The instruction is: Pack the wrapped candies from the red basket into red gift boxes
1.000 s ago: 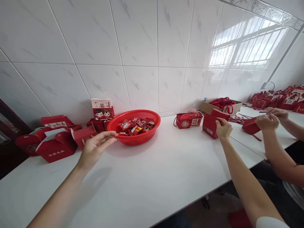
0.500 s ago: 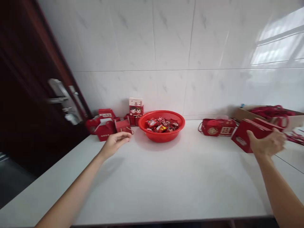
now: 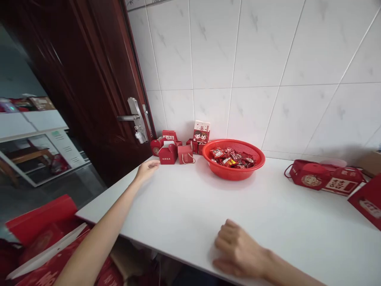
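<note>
My left hand (image 3: 147, 171) reaches over the table's left side, its slightly bent fingertips at the lower left corner of a red gift box (image 3: 167, 155); it holds nothing visible. Beside that box stands another red box (image 3: 185, 154) with a rope handle. A taller box (image 3: 202, 132) with two cartoon figures rises behind them. My right hand (image 3: 236, 250) is low over the table (image 3: 184, 202) near its front edge, back up, fingers curled together, with nothing seen in it. A red plastic basket (image 3: 233, 173) of wrapped sweets (image 3: 230, 158) sits near the wall.
More red boxes (image 3: 312, 176) lie at the back right, with a larger red box (image 3: 369, 200) at the right edge. A dark door (image 3: 98, 79) stands at the left. Red bags (image 3: 50, 238) are below the table's left edge.
The view has swung left, so the basket and boxes appear further right. My right hand has left the large red box at the right and come to the front middle, its fingers now curled.
</note>
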The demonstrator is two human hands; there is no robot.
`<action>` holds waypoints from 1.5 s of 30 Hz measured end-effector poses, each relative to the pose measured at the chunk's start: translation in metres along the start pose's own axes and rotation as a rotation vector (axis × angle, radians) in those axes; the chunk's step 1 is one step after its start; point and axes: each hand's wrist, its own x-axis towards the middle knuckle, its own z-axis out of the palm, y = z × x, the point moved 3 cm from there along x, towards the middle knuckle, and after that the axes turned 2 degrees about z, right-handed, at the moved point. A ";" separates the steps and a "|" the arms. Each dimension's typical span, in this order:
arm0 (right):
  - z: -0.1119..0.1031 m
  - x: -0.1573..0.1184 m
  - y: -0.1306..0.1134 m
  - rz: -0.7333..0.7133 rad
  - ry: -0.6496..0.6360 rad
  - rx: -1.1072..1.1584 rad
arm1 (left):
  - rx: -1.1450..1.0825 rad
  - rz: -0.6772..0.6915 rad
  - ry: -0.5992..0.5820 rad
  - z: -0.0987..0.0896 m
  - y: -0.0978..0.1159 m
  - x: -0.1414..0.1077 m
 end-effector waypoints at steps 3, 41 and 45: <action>0.034 0.013 -0.035 -0.161 -0.029 -0.040 | 0.004 -0.055 -0.014 0.011 -0.005 -0.006; 0.128 0.047 -0.025 -0.122 -0.184 0.220 | 0.349 0.001 0.053 0.111 0.072 0.071; 0.124 0.049 -0.027 -0.138 -0.195 0.212 | 0.222 0.036 0.156 0.093 0.080 0.057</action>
